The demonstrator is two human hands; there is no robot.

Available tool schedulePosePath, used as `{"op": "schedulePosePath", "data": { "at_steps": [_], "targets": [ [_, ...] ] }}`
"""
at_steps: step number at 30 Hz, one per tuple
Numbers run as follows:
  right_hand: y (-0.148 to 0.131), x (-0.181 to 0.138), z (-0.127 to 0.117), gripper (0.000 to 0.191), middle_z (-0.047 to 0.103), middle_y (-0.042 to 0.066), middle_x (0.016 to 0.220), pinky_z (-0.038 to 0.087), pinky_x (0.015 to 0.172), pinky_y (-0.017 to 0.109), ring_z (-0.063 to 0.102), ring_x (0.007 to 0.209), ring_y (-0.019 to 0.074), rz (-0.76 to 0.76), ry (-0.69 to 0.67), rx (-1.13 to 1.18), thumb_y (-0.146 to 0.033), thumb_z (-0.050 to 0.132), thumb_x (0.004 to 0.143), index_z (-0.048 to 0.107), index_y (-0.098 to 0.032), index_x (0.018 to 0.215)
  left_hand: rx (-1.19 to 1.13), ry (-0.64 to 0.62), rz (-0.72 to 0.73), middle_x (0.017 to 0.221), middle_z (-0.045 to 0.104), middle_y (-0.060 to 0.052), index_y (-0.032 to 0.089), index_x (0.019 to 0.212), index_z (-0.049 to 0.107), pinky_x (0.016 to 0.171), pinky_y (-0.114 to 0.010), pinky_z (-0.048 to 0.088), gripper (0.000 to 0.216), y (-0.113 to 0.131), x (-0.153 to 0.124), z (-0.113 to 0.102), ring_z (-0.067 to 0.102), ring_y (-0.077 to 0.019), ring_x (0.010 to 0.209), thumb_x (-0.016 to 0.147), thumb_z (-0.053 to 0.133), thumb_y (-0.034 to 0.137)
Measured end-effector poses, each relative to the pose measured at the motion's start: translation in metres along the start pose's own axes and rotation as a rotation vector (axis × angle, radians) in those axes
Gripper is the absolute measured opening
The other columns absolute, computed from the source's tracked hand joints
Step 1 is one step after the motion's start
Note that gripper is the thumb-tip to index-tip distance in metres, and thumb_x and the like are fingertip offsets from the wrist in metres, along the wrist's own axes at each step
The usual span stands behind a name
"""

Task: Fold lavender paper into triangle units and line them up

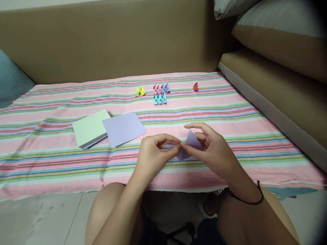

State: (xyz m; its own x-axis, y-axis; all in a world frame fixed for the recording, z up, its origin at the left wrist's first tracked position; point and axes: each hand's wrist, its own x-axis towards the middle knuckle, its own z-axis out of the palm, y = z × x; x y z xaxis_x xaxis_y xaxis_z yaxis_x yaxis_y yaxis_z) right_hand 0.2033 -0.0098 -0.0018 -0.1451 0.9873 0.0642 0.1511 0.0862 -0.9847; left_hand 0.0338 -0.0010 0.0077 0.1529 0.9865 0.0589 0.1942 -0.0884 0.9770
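Note:
Between my hands is a partly folded sheet of purple paper (192, 141), with one pointed flap standing up. My left hand (157, 151) pinches its left part between thumb and fingertips. On the other side, my right hand (211, 143) grips the flap with the thumb in front and fingers behind, the index finger raised. The thumbs nearly meet at the paper's middle, and the fingers hide part of the folds. To the left lie flat purple sheets (124, 128), beside a stack of paper with a pale green sheet (90, 127) on top.
Beyond my hands stand small folded paper pieces: yellow ones (140, 91), pink ones (156, 89), purple ones (165, 88), turquoise ones (159, 98) and a red one (196, 86). They rest on a striped cloth (63, 173). Cushions (276, 78) are piled at the right, before a brown backrest (114, 41).

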Motion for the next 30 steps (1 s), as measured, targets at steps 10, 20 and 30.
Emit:
{"op": "schedulePosePath", "data": {
  "at_steps": [10,20,30],
  "targets": [
    [-0.002,0.002,-0.018,0.047,0.068,0.001,0.082,0.05,0.059,0.028,0.062,0.071,0.0174,0.085,0.023,0.151,-0.028,0.077,0.069,0.054,-0.024,0.109,-0.023,0.12,-0.029,0.074,0.074,-0.006,0.014,0.076,0.073,0.068,-0.025,0.057,0.011,0.005,0.004,-0.027,0.07,-0.0183,0.073,0.067,0.075,0.02],
    [0.005,0.008,0.002,0.053,0.068,0.0,0.08,0.05,0.062,0.028,0.061,0.067,0.0144,0.185,0.207,0.413,-0.03,0.078,0.066,0.055,-0.021,0.112,-0.348,-0.15,-0.216,0.065,0.066,0.0,0.015,0.086,0.069,0.064,-0.024,0.055,0.022,-0.004,0.001,0.01,0.063,-0.0118,0.061,0.071,0.074,0.03],
    [0.01,0.009,0.008,0.056,0.072,0.002,0.08,0.052,0.072,0.033,0.066,0.071,0.0172,0.193,0.251,0.42,-0.027,0.077,0.067,0.053,-0.019,0.117,-0.206,-0.044,-0.16,0.06,0.064,-0.001,0.012,0.077,0.07,0.057,-0.021,0.049,0.019,-0.008,0.003,0.009,0.06,-0.011,0.057,0.069,0.075,0.028]
  ]
}}
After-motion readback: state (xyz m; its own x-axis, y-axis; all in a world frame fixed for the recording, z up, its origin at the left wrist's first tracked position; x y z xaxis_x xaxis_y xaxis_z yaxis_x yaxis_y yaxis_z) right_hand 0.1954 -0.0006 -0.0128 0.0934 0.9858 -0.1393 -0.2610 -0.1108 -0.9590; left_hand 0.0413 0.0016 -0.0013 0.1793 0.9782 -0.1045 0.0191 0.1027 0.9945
